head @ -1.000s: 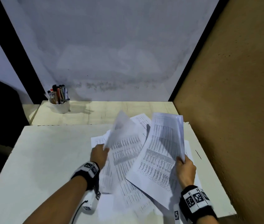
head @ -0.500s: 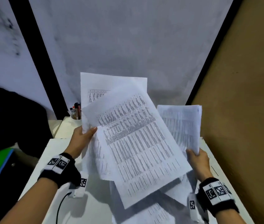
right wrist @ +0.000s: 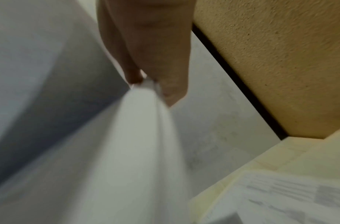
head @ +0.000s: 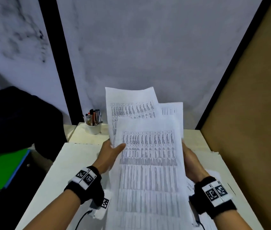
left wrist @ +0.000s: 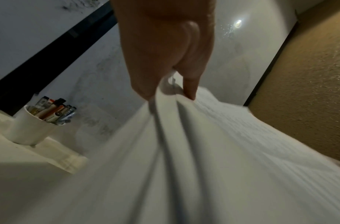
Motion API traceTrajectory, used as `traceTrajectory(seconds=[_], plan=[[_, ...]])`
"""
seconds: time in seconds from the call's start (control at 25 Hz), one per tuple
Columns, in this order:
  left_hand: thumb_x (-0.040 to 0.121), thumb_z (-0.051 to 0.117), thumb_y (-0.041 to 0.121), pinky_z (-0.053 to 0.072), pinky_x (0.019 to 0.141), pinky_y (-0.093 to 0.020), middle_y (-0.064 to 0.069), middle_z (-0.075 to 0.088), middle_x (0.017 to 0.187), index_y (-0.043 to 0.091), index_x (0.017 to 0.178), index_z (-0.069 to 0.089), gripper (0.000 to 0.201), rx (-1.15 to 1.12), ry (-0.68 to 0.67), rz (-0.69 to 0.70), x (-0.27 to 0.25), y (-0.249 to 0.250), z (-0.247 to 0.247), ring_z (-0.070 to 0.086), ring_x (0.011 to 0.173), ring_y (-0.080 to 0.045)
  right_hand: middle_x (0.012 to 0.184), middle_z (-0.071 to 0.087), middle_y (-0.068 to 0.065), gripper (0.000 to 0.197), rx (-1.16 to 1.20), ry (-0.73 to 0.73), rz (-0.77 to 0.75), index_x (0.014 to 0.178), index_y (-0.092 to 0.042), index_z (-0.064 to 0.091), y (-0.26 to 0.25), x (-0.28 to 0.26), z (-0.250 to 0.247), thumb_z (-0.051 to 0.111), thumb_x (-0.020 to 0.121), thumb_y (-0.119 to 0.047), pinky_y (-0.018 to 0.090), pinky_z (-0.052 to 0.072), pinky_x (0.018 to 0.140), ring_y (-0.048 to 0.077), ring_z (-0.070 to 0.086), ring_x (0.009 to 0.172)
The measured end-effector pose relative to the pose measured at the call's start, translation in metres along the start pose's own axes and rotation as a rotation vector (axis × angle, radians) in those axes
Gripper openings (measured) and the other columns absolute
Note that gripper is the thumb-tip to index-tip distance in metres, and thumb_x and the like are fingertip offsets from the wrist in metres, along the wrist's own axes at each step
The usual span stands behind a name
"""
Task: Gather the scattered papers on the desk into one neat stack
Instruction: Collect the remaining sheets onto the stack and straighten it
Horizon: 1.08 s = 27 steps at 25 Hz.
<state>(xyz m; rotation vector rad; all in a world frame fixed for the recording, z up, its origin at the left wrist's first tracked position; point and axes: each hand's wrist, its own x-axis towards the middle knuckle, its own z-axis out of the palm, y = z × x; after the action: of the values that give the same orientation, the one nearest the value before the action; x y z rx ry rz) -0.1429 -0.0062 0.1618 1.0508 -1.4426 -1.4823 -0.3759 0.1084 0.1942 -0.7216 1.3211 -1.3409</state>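
While both hands hold them upright above the surface (head: 75,165), the papers (head: 149,163) fan unevenly. Left hand (head: 110,156) pinches the left edge, right hand (head: 192,165) the right. Sheets look light, limp and slippery; grip mid-edges, tap to square. One more sheet (right wrist: 291,197) apparently lies on the surface; that view is blurred.

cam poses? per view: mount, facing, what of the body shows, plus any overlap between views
Head: on the head, facing forward and down at the desk; both forearms, left hand, right hand gripping the papers.
Left wrist: along the hand to its fingers pinching sheet edges.
Right wrist: along the hand; fingers pinch sheets, blurred.
Shared: head and left wrist both show the pen cup.
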Motion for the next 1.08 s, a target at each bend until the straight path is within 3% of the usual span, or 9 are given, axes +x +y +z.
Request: traceTrajectory(seconds=[0.12, 0.24, 0.32, 0.44, 0.64, 0.76, 0.92, 1.0, 1.08], plan=[[0.086, 0.059, 0.012, 0.049, 0.096, -0.043, -0.013, 0.068, 0.113, 0.005, 0.115, 0.059, 0.031, -0.037, 0.073, 0.051, -0.007, 0.0, -0.005, 0.063, 0.106, -0.026, 0.116, 0.069, 0.003, 0.049, 0.145, -0.032, -0.037, 0.11, -0.022, 0.064, 0.01, 0.005, 0.003, 0.061, 0.073, -0.054, 0.039, 0.054, 0.091, 0.019, 0.066, 0.104], [0.076, 0.07, 0.012, 0.057, 0.078, -0.027, 0.0, 0.076, 0.088, 0.014, 0.094, 0.067, 0.018, -0.121, 0.075, 0.077, -0.015, 0.007, -0.005, 0.068, 0.092, -0.02, 0.082, 0.076, -0.003, 0.021, -0.071, 0.085, -0.223, 0.091, -0.015, 0.065, 0.019, 0.01, 0.016, 0.07, 0.075, -0.004, 0.019, 0.057, 0.067, 0.012, 0.07, 0.082], [0.061, 0.081, 0.021, 0.055, 0.07, -0.015, 0.013, 0.076, 0.077, 0.021, 0.089, 0.066, 0.032, -0.139, 0.045, 0.109, -0.021, 0.012, -0.004, 0.07, 0.084, -0.007, 0.065, 0.074, -0.009, 0.02, -0.175, 0.133, -0.254, 0.081, -0.017, 0.065, 0.022, 0.011, 0.027, 0.071, 0.073, 0.0, 0.018, 0.055, 0.061, 0.009, 0.07, 0.068], [0.037, 0.084, 0.053, 0.056, 0.072, -0.017, 0.01, 0.076, 0.082, 0.024, 0.094, 0.064, 0.067, -0.121, 0.014, 0.107, -0.029, 0.002, -0.004, 0.07, 0.087, -0.006, 0.071, 0.075, -0.012, 0.029, -0.204, 0.084, -0.261, 0.087, -0.024, 0.064, 0.036, 0.01, 0.038, 0.073, 0.071, -0.002, 0.018, 0.057, 0.071, 0.002, 0.07, 0.074], [0.076, 0.071, 0.021, 0.056, 0.07, -0.025, 0.0, 0.066, 0.092, 0.027, 0.086, 0.058, 0.018, -0.074, 0.078, 0.0, -0.037, -0.014, 0.001, 0.065, 0.098, -0.028, 0.083, 0.068, 0.001, 0.025, -0.185, 0.116, -0.251, 0.083, -0.021, 0.061, 0.053, 0.007, 0.035, 0.07, 0.074, 0.0, 0.018, 0.057, 0.066, 0.021, 0.065, 0.086], [0.074, 0.072, 0.026, 0.055, 0.08, -0.04, -0.001, 0.069, 0.091, 0.026, 0.085, 0.06, 0.017, -0.064, 0.068, 0.022, -0.039, -0.002, -0.001, 0.065, 0.097, -0.028, 0.08, 0.066, 0.006, 0.021, -0.135, 0.15, -0.3, 0.081, -0.016, 0.063, 0.038, 0.004, 0.037, 0.07, 0.073, 0.002, 0.018, 0.057, 0.061, 0.027, 0.064, 0.083], [0.048, 0.076, 0.05, 0.057, 0.075, -0.03, 0.007, 0.072, 0.084, 0.027, 0.09, 0.063, 0.049, -0.078, -0.035, 0.154, -0.044, 0.017, -0.001, 0.069, 0.086, -0.013, 0.076, 0.074, -0.003, 0.049, -0.128, 0.07, -0.377, 0.091, -0.018, 0.066, 0.025, 0.0, 0.045, 0.084, 0.051, -0.039, 0.019, 0.057, 0.064, 0.01, 0.071, 0.076], [0.048, 0.075, 0.061, 0.055, 0.074, -0.023, 0.002, 0.071, 0.094, 0.024, 0.101, 0.062, 0.067, -0.112, -0.048, 0.214, -0.044, 0.019, 0.001, 0.068, 0.092, -0.015, 0.083, 0.074, -0.003, 0.076, -0.111, 0.138, -0.399, 0.096, -0.019, 0.065, 0.022, 0.001, 0.046, 0.082, 0.034, -0.06, 0.025, 0.058, 0.07, 0.014, 0.071, 0.082], [0.05, 0.071, 0.067, 0.054, 0.076, -0.022, -0.003, 0.069, 0.103, 0.025, 0.107, 0.061, 0.071, -0.13, -0.021, 0.249, -0.042, 0.023, 0.002, 0.066, 0.095, -0.016, 0.097, 0.071, 0.003, 0.068, -0.089, 0.186, -0.452, 0.094, -0.025, 0.065, 0.015, 0.0, 0.047, 0.081, 0.038, -0.06, 0.034, 0.054, 0.082, 0.019, 0.067, 0.09]])
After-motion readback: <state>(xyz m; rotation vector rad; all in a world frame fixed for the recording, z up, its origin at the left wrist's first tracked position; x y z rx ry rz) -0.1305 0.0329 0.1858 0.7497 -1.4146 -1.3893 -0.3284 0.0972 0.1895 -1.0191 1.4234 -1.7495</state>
